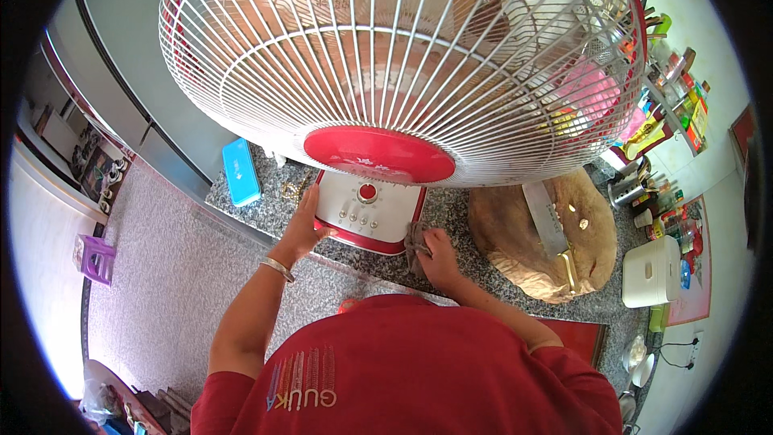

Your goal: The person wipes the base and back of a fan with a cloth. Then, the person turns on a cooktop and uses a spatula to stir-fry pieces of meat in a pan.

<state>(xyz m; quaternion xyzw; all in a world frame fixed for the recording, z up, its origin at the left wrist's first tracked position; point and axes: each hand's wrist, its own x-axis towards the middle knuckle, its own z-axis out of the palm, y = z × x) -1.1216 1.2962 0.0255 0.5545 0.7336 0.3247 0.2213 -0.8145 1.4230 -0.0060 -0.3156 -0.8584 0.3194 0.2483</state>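
Note:
An electric fan with a white wire guard and red centre cap (379, 154) stands on a speckled granite counter (362, 263). Its white and red base (369, 211) bears a red knob (367, 193) and several push buttons. My left hand (302, 226) lies against the base's left edge, thumb on the near corner, a bracelet (277, 269) on the wrist. At the base's right side my right hand (436, 255) grips a grey-brown cloth (415, 243), which touches the base's near right corner. The far part of the counter is partly hidden behind the guard.
Right of the fan, a cleaver (545, 220) lies on a round wooden chopping block (501, 235) with small pale pieces. A blue box (241, 172) sits at the counter's left end. Farther right are a white lidded container (651, 272) and a metal utensil holder (627, 189). A purple stool (96, 258) stands on the floor.

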